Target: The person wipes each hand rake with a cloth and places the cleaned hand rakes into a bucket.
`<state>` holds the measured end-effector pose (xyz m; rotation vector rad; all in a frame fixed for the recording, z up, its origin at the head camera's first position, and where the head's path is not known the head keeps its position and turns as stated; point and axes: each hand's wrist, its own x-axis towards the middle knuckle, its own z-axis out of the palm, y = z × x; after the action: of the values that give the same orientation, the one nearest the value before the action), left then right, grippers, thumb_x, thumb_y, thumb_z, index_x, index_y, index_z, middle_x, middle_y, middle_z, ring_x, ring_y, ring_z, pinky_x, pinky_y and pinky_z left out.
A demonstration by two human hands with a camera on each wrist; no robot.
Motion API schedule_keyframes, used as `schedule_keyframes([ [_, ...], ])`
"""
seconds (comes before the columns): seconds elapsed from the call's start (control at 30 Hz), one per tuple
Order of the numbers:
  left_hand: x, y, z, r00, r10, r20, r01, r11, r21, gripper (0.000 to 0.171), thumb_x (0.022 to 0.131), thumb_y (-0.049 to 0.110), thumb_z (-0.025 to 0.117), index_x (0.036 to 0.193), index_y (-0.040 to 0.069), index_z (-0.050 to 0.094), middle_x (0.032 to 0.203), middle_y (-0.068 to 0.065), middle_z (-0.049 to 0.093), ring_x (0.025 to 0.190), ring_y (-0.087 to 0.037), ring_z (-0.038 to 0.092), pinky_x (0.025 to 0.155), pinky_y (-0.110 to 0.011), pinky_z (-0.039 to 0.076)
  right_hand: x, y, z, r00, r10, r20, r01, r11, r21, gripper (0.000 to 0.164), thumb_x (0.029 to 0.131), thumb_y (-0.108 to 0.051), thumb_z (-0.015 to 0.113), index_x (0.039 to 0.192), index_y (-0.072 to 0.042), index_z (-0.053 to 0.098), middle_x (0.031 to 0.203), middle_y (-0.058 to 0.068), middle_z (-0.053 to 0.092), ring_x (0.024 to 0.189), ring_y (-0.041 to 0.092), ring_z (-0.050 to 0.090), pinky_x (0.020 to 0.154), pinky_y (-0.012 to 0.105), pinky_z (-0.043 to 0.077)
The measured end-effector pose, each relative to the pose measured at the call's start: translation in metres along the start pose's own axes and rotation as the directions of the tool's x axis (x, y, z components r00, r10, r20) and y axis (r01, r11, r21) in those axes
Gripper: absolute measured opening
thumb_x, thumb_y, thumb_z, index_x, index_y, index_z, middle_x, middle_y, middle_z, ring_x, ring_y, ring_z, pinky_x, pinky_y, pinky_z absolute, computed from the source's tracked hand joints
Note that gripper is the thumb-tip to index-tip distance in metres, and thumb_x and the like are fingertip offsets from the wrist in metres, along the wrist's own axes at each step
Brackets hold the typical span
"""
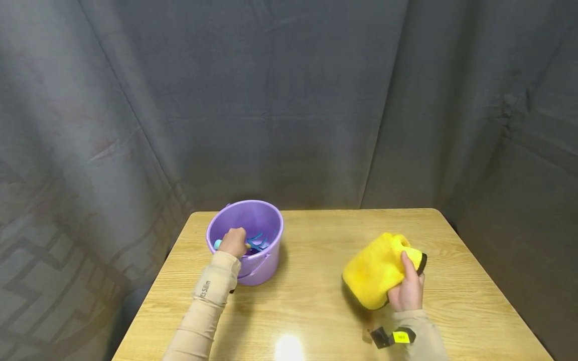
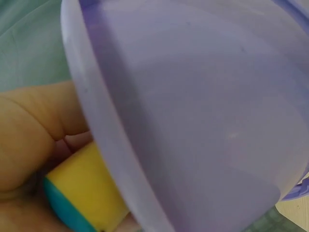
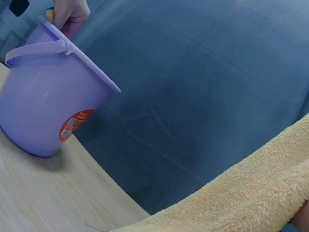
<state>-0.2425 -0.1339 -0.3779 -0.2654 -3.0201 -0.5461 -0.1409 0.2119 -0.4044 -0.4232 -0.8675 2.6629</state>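
Note:
On the left of the table stands a purple bucket (image 1: 266, 268). My left hand (image 1: 233, 243) is at its mouth and grips the yellow and teal handle (image 2: 89, 193) of a hand rake. The rake's blue tines (image 1: 258, 244) show inside the bucket, while the fingers hide the middle of the tool. A fluffy yellow towel (image 1: 372, 273) with a dark edge is in my right hand (image 1: 408, 288), thumb over its front and the other fingers behind it. In the right wrist view the towel (image 3: 251, 188) fills the lower right corner.
The bucket's handle (image 3: 38, 50) hangs down against its side, above a red label (image 3: 75, 123). A light wooden table (image 1: 311, 260) with rounded far corners bears it all. Dark grey curtains (image 1: 280, 110) close off the back and both sides.

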Motion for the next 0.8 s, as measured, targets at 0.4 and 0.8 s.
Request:
schedule_keyframes([
  [0.4,0.005,0.001,0.009,0.995,-0.083,0.063,0.079,0.995,0.063,0.011,0.072,0.005,0.069,0.077,0.000,0.061,0.082,-0.019,0.062,0.074,-0.037,0.059,0.063,-0.048,0.046,-0.002,-0.005,-0.003,0.992,-0.072,0.104,0.063,0.994,0.087,0.017,0.092,-0.011,0.046,0.109,-0.012,0.045,0.102,0.000,0.054,0.094,0.011,0.053,0.080,0.024,0.044],
  [0.8,0.006,0.002,0.015,0.995,-0.065,0.073,0.054,0.988,0.146,0.019,0.067,0.011,0.075,0.078,0.002,0.062,0.080,-0.018,0.063,0.071,-0.036,0.060,0.061,-0.051,0.045,0.003,-0.023,-0.002,0.984,-0.172,0.048,0.149,0.937,0.315,0.019,0.091,-0.003,0.046,0.109,-0.007,0.044,0.101,0.006,0.055,0.091,0.017,0.055,0.077,0.027,0.046],
])
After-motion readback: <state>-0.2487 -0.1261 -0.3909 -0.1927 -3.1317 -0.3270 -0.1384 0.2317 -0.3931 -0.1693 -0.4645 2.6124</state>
